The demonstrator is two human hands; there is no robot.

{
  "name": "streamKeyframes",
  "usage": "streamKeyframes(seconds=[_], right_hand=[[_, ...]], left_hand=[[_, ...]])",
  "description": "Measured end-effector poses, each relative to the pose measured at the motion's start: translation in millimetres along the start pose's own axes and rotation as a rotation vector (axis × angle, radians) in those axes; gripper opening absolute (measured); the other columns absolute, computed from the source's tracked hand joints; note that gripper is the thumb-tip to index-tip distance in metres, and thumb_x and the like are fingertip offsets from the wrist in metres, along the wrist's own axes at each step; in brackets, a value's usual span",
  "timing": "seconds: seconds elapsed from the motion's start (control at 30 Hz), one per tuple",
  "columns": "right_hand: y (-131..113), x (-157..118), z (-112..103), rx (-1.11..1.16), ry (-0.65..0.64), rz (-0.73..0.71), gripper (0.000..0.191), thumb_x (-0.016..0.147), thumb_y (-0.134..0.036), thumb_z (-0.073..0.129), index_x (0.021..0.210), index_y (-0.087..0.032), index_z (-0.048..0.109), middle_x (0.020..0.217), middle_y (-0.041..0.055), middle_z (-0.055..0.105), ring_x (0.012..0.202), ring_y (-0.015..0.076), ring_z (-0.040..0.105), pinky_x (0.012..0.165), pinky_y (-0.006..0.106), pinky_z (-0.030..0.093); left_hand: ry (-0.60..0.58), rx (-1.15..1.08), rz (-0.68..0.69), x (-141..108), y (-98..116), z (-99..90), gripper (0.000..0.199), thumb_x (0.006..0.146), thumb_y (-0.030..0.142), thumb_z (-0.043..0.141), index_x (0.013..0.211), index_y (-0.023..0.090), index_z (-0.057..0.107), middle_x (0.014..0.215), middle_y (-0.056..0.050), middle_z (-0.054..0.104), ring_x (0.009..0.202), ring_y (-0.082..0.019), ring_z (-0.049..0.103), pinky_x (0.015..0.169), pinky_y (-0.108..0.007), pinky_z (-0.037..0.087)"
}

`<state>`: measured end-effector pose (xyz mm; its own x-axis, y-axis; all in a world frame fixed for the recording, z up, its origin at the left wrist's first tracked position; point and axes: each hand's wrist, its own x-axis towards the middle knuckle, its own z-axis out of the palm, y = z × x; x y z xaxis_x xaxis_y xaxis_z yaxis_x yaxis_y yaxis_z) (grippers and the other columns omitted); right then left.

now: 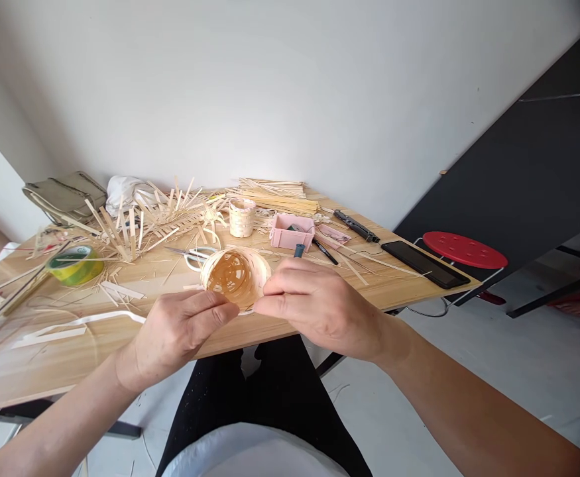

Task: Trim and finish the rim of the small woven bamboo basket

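A small round woven basket point(262, 268) of pale bamboo strips is tilted with its mouth toward me near the table's front edge. My left hand point(185, 324) pinches its near rim from the left, thumb and fingers pressed together. From the right, my right hand point(314, 301) grips the rim, its fingertips close to those of the left. The fingers hide part of the rim, and I cannot tell whether a strip is also between them. Just behind the basket lie scissors point(195, 257) with pale handles. A second small woven basket point(242, 218) stands upright farther back.
Loose bamboo strips point(135, 222) pile up at the back left, near green-yellow tape point(75, 265). A pink crate point(292, 232), a black pen point(325, 252) and a dark tablet-like device point(423, 264) lie to the right. A red stool point(464, 249) stands beyond the table's right end.
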<state>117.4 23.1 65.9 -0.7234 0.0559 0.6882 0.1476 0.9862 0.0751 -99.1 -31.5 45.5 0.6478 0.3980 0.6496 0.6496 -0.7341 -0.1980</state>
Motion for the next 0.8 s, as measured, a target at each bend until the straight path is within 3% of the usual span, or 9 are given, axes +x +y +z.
streamKeyframes(seconds=[0.4,0.8], right_hand=[[2.0,0.3,-2.6,0.098,0.037,0.036,0.027,0.089,-0.002,0.044,0.078,-0.014,0.065,0.074,0.0029,0.06,0.067,0.0099,0.05,0.06,0.021,0.041],[-0.4,6.7,-3.7,-0.116,-0.039,-0.062,0.031,0.091,-0.008,0.045,0.067,-0.014,0.064,0.069,0.0025,0.06,0.076,0.0145,0.047,0.067,0.027,0.039]], left_hand=[[0.014,-0.071,-0.028,4.1,-0.6,-0.5,0.018,0.088,0.007,0.042,0.091,0.014,0.058,0.079,-0.005,0.068,0.066,-0.011,0.065,0.055,-0.018,0.05],[-0.015,-0.043,0.021,-0.8,2.2,-1.4,0.014,0.088,0.006,0.046,0.092,0.011,0.058,0.079,-0.006,0.066,0.063,-0.011,0.06,0.051,-0.02,0.046]])
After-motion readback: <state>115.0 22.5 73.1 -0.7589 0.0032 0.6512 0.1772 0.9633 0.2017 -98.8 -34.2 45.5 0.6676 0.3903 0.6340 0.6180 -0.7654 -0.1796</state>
